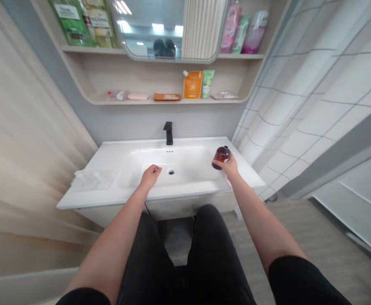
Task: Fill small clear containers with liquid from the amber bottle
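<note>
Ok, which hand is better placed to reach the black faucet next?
Left, probably. The left hand looks empty and sits over the basin beside the drain, nearer the black faucet. The right hand has its grip around a brown bottle at the basin's right side.

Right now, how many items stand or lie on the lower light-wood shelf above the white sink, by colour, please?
Orange: 2 (upright pouch, flat packet)
Pink: 2 (flat bar, flat package)
Green: 1 (pale tube)
White: 1 (small lying bottle)
Total: 6
</note>
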The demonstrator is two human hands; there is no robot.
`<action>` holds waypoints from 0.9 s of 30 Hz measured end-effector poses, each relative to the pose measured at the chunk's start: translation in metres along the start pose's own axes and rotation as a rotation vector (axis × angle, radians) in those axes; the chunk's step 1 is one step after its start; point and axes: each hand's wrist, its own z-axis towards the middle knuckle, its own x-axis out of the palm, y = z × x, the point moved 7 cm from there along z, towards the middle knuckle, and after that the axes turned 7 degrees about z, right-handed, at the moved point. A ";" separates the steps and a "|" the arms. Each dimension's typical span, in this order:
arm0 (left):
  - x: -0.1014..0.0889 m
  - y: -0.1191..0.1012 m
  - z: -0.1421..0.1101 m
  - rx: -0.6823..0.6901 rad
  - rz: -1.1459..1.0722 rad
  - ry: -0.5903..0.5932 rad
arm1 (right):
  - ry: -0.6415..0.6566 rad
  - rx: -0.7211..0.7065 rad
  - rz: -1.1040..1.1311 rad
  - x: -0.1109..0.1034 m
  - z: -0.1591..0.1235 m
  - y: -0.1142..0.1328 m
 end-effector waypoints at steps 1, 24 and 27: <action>0.000 0.000 0.000 -0.004 -0.022 0.003 | 0.051 -0.012 0.013 0.018 -0.008 0.009; -0.030 -0.048 -0.020 0.205 -0.307 -0.274 | 0.751 0.074 0.112 0.249 -0.131 0.048; -0.025 -0.064 -0.015 0.271 -0.299 -0.269 | 0.772 0.073 0.112 0.249 -0.133 0.046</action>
